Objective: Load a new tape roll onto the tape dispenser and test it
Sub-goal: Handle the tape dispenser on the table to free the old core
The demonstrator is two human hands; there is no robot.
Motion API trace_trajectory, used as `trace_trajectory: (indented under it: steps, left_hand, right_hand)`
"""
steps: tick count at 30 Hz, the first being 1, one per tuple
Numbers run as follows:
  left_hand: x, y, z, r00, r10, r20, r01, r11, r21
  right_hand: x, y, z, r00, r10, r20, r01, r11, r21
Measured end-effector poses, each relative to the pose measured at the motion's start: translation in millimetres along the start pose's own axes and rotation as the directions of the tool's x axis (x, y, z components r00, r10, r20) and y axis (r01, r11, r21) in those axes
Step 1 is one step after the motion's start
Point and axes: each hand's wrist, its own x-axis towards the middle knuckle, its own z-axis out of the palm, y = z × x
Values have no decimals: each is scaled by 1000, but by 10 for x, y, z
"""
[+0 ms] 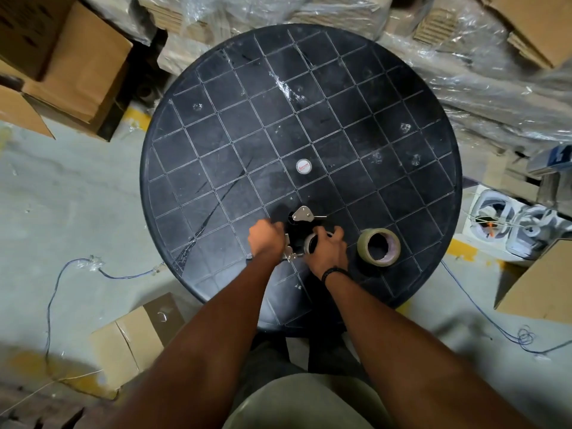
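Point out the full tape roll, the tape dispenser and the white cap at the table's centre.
full tape roll [379, 248]: head view, on its upper rim.
tape dispenser [302, 213]: head view, on its metal plate.
white cap [303, 166]: head view, on its top face.

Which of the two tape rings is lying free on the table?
The full tape roll, alone right of both hands. The nearly bare core sits at the dispenser, under the right hand.

A warehouse or packing storeroom is being shown: brown corrugated cardboard boxes [55, 54] are being stacked beyond the far edge of a round black plastic table [402, 103], bundles under clear plastic wrap [464, 72] are being stored, and a bare grey concrete floor [77, 196] is being crossed by loose wire.
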Motion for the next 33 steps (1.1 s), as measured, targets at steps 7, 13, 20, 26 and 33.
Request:
trace_trajectory:
  steps: [7,13,20,26,33]
  left_hand:
    - [-486,75,66,809,585,-49,-539,773,334]
    - [-654,-263,149,483,830,279,-818,313,482]
    - [-479,-252,196,519,704,484,-811,227,539]
    - [-473,-118,236,591,677,439,-777,329,537]
    - [-570,-104,376,630,692,352,-732,379,566]
  right_hand:
    - [-145,17,61,975,-127,-181,91,977,-196]
    - [-351,251,64,925,-356,-130,291,887,-357]
    - [-329,497,-37,856,-516,-29,497,838,-226]
    - [-117,437,-124,956,-272,-108,281,957,73]
    - [69,374,-42,910,-408,69,413,880,-236]
